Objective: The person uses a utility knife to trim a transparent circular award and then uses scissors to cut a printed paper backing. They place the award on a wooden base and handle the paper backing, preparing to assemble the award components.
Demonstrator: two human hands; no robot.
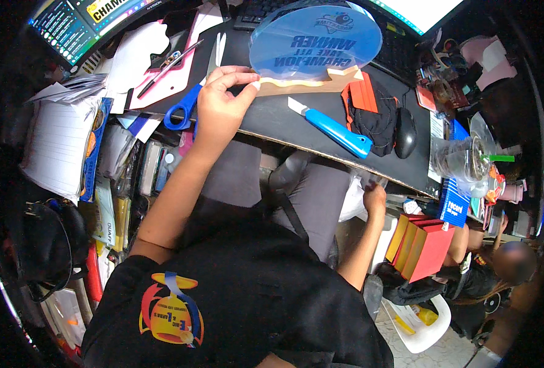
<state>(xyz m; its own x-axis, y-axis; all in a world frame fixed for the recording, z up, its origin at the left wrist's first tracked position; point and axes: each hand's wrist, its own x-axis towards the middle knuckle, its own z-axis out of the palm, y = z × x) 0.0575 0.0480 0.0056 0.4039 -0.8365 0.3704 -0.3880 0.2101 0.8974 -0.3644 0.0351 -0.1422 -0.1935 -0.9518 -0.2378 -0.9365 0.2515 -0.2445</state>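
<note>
A blue translucent plaque (316, 38), rounded in outline and carrying dark printed lettering seen upside down, was found lying on the dark counter (272, 119) near its far edge. Along the plaque's near edge a tan strip (309, 84) with a stepped, jagged right end was observed, touching the plaque.

The left hand (220, 101) was noted at the left end of that strip, with thumb and forefinger pinched together on it and the remaining fingers curled. The right hand (375, 197) was recorded below the counter's near edge, close to a white sheet or bag (352, 202); whether it was gripping anything could not be told, as the fingers were largely hidden.

Just left of the left hand, blue-handled scissors (183, 107) were seen lying on the counter. A blue utility knife (333, 129) with its blade exposed was found to the right of the hand, apart from the strip. Beyond it, an orange and black fabric bundle (370, 113) and a black mouse (405, 132) were noted. Orange boxes (422, 245) were seen low at the right, and stacked papers (57, 144) at the left.
</note>
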